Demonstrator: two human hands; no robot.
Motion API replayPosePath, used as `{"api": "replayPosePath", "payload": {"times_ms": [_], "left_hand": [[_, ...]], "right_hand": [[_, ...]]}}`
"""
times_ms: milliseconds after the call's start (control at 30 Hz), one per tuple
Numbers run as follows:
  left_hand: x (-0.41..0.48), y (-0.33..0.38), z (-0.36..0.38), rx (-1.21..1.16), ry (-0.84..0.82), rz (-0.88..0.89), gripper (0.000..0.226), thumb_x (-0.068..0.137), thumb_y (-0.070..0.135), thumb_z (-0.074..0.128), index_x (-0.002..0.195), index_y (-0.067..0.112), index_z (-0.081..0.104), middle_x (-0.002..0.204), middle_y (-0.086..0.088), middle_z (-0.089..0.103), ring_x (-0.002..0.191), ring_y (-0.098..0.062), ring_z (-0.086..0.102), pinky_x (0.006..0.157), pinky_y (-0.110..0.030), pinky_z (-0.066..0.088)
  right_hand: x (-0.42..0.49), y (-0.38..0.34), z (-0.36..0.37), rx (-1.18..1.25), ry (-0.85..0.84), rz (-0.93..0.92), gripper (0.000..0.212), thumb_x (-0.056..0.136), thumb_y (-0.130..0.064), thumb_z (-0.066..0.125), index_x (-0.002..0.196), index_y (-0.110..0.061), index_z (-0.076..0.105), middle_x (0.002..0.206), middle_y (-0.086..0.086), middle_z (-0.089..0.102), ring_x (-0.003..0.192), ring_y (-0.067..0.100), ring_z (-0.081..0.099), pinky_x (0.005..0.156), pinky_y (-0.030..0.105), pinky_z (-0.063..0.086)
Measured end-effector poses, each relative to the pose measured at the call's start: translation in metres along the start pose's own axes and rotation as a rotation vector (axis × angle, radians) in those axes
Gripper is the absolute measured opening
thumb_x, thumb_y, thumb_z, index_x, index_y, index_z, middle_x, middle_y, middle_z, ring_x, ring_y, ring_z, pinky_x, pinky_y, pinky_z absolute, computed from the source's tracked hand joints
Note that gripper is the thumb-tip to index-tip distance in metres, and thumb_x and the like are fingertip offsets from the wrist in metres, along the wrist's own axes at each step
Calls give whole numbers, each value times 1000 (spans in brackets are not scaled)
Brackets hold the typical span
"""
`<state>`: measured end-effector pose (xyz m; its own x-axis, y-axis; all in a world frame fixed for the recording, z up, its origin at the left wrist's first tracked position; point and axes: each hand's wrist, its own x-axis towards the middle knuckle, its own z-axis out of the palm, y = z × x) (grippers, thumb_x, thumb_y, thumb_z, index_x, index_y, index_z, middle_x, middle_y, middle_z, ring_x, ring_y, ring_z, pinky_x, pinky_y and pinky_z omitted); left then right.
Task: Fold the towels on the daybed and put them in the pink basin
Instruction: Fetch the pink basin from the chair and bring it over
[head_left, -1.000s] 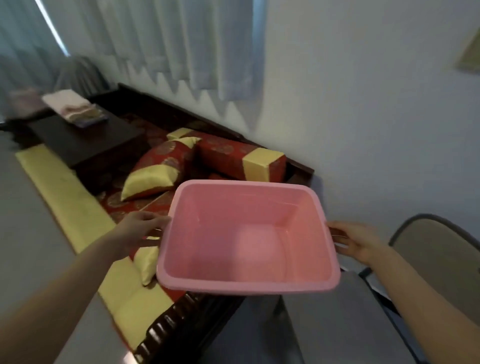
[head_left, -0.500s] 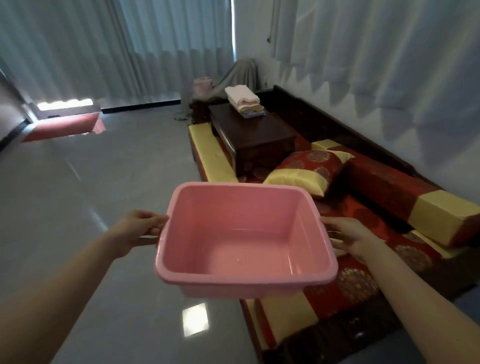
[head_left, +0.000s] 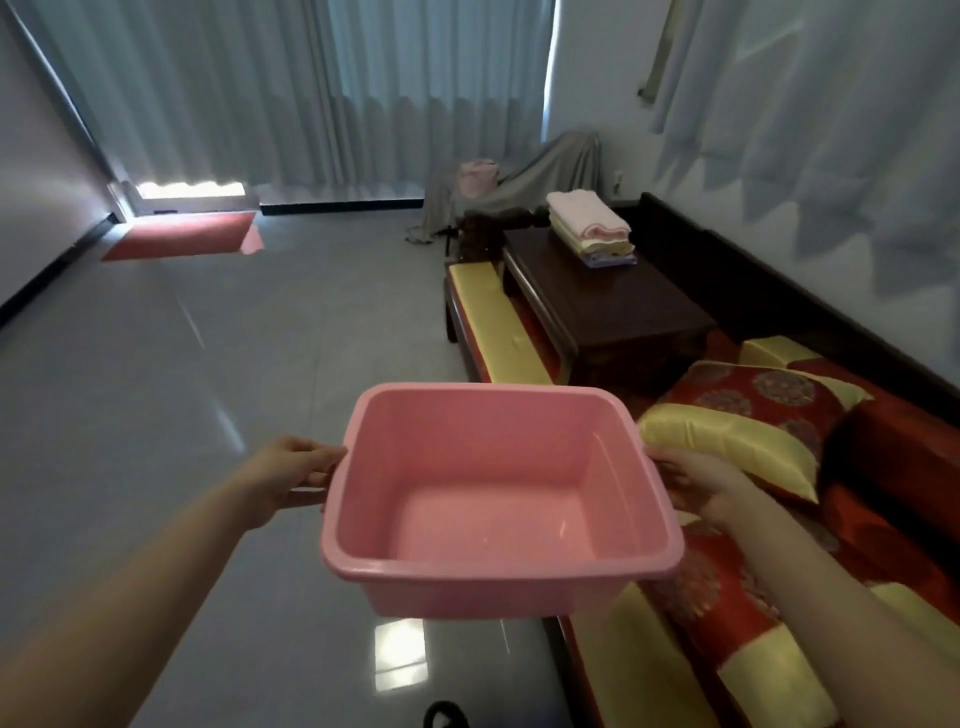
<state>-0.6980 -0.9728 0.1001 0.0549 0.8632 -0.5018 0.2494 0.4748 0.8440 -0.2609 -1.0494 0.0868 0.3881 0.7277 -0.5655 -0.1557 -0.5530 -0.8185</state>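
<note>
A tiled floor runs out to pale curtains, and the daybed lies along the wall to the right of the basin. The basin is empty and held level in the air over the daybed's near edge, its long axis running from hand to hand. The left hand has its grip clamped on the basin's left rim, fingers curled under the lip. The right hand holds the right rim the same way, though its fingertips are hidden under the edge. A pillow lies just right of the basin, beyond the right hand.

The towels lie well beyond the basin, ahead and a little right, stacked at the far end of a dark table that stands on the daybed. Pink is on top, with yellow and lilac beneath, and the stack looks folded. The table's long axis points away from the basin, so the towels sit past its whole length. The right hand is on the daybed side and nearer them. Both hands are taken up, so I judge the basin must be carried closer and set down before either can reach for a towel.
</note>
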Motion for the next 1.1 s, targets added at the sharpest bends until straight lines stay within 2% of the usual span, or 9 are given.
{"api": "replayPosePath", "payload": {"times_ms": [133,233,300,433,633,733,867,933,1100], "left_hand": [[85,42,-24,1,-1,-4,13,88,18,64,80,8,64,50,3,59,46,-6,58,69,-27,56],[150,79,-41,-13,7,11,12,88,19,64,88,7,65,71,-4,63,61,-13,60,67,-27,55],[189,102,-49,-7,6,6,13,88,19,64,91,6,65,79,-6,62,68,-16,58,67,-27,55],[278,155,-59,16,-18,9,17,86,20,67,94,5,64,80,-9,61,67,-17,58,61,-26,55],[433,265,-40,150,-177,62,16,85,20,67,78,7,60,51,0,55,61,-18,55,69,-32,56],[509,320,-13,221,-289,96,16,85,22,67,82,6,63,66,-5,58,66,-18,58,74,-35,57],[590,384,52,319,-386,117,17,86,21,67,89,4,63,79,-9,64,73,-19,62,66,-31,55],[622,409,94,350,-449,148,17,87,20,66,88,4,63,78,-10,64,65,-16,63,58,-28,55],[699,458,206,441,-621,211,23,86,22,67,93,0,67,80,-10,66,73,-20,62,62,-31,53]], "right_hand": [[74,-46,48,11,16,-1,28,77,-20,74,98,-1,69,93,13,68,84,24,62,76,37,53],[121,-89,85,47,16,10,12,83,-12,68,90,-3,67,79,10,63,68,18,58,46,22,52],[145,-114,106,65,31,30,14,84,-9,66,94,1,67,77,11,62,66,18,57,40,20,50],[205,-168,131,88,78,22,32,79,-11,72,106,5,67,89,17,64,80,26,59,67,36,54],[301,-232,150,210,262,35,28,76,-13,75,101,-3,69,94,14,66,83,24,60,68,38,54],[337,-255,150,293,349,53,25,77,-12,74,99,-4,69,94,13,65,85,23,59,74,40,54],[367,-271,135,402,488,91,14,81,-10,70,94,-6,68,80,7,64,70,17,59,59,33,52],[380,-275,120,459,557,100,9,81,-12,71,89,-8,68,75,5,64,65,15,59,53,30,53],[423,-275,78,576,714,121,10,81,-15,71,87,-7,68,66,4,59,59,14,50,68,33,51]]}}
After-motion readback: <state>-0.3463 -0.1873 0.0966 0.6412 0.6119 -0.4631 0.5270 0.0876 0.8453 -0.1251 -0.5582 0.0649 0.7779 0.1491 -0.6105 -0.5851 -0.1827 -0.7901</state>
